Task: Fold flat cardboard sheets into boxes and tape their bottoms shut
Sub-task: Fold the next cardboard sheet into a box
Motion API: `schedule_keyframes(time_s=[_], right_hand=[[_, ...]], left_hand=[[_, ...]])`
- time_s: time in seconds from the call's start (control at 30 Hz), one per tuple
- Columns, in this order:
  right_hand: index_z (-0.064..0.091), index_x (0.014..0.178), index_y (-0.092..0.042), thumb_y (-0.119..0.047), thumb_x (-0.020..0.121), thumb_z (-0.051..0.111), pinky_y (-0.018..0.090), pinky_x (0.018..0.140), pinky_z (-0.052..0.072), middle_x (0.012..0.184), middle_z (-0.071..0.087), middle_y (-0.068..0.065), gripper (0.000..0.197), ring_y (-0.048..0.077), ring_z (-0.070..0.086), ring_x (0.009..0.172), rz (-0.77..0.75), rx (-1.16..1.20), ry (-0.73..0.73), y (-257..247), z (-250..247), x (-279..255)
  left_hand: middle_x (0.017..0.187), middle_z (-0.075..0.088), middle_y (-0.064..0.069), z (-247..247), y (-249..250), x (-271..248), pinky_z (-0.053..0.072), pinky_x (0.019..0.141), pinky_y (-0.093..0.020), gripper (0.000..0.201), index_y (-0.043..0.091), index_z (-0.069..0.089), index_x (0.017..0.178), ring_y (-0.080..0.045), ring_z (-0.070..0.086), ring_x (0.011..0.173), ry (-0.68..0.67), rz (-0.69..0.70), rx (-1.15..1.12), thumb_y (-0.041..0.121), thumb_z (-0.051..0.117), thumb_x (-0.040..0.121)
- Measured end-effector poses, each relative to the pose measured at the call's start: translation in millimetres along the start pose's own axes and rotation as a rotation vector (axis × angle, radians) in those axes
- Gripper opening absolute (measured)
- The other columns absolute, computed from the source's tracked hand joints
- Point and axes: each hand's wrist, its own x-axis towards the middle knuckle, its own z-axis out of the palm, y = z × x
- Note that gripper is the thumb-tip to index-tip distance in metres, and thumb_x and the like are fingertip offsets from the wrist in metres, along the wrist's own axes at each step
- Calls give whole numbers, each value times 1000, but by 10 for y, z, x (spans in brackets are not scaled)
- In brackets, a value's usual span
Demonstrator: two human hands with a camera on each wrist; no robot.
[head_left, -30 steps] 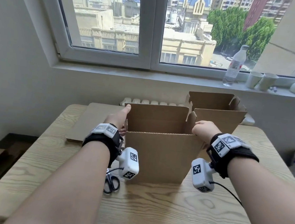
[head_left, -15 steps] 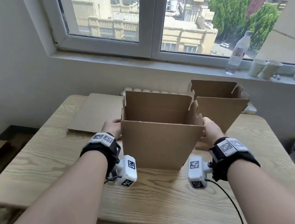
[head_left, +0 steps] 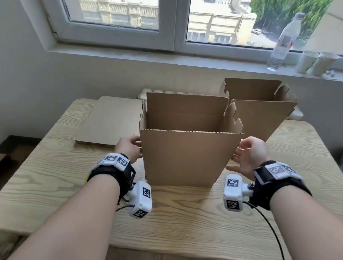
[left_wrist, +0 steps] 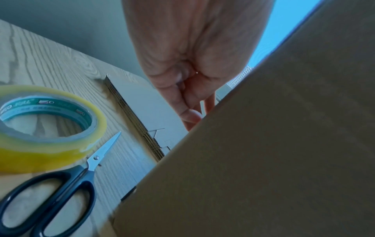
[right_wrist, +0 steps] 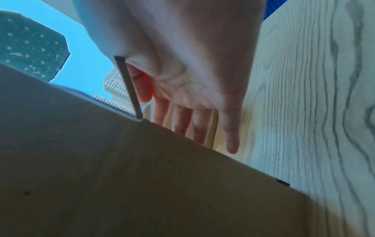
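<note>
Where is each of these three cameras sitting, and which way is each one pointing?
Head: looks forward and down at the box on the table; both forearms show.
Left wrist: looks along the left hand, past tape and scissors.
Right wrist: looks along the right hand, fingers straight.
All share the box.

box point(head_left: 181, 154): plain brown cardboard
table point(head_left: 188, 221): pale wood, dark grain lines
tape roll point(left_wrist: 40, 128): yellow, green-printed core
scissors point(left_wrist: 50, 200): black handles, silver blades
wrist bands point(head_left: 110, 172): black, white blocks with black-and-white square markers
</note>
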Motion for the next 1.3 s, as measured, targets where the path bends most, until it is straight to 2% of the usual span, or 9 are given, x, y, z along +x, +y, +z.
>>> schedule_keyframes(time_s=[0.1,0.17,0.27,0.47,0.63,0.83,1.03,1.17,1.3], right_hand=[[63,92,-23,-15,86,28,53,98,34,101,62,1,36,19,56,97,23,-25,-11,40,9,30],[65,94,-25,-7,90,31,43,86,46,94,63,-1,39,21,55,98,26,-128,15,36,45,18],[69,79,-19,5,90,42,23,77,46,83,63,0,38,21,55,83,-22,-373,99,79,190,-39],[51,77,-17,11,76,49,23,58,44,73,56,1,28,19,53,76,-69,-766,107,251,282,50],[41,64,-16,16,75,60,14,43,39,66,46,0,38,16,49,64,-51,-962,83,392,301,118],[41,66,-12,20,73,64,8,37,37,67,45,2,40,13,45,62,47,-1001,54,665,231,311],[49,70,-12,16,75,60,23,55,43,73,54,7,31,21,52,70,2,-861,50,693,282,291],[53,77,-19,-9,67,64,27,59,43,79,62,5,18,19,56,71,-116,-665,49,535,368,128],[61,92,-23,-18,81,71,39,90,52,103,70,4,16,20,66,95,-171,-546,11,338,439,-13]], left_hand=[[81,69,-10,-43,-39,57,58,80,-39,32,16,68,78,-30,65,77,0,49,168,-9,48,83],[80,69,-12,-58,-44,62,57,79,-37,29,18,63,71,-32,66,81,-37,52,246,-6,50,82],[70,55,-5,-35,10,3,42,54,-25,18,9,52,75,-24,54,69,-125,32,470,-7,49,82],[97,64,-16,89,-87,105,51,80,-39,25,11,48,75,-29,59,90,-204,63,607,-12,58,72],[88,62,-12,185,-350,237,50,71,-35,24,6,54,81,-27,58,84,-215,-4,557,-13,63,69],[97,64,-20,316,-659,300,51,85,-43,18,5,52,86,-34,60,91,-212,-25,592,-9,56,76],[89,64,-17,247,-583,292,52,78,-42,13,5,54,79,-32,62,86,-194,-13,559,-6,53,73],[79,61,-16,119,-378,252,52,66,-41,20,12,49,69,-33,60,75,-209,-11,452,5,48,51],[76,63,-12,-80,-56,137,57,76,-45,27,12,58,72,-30,62,75,-176,-29,336,10,51,46]])
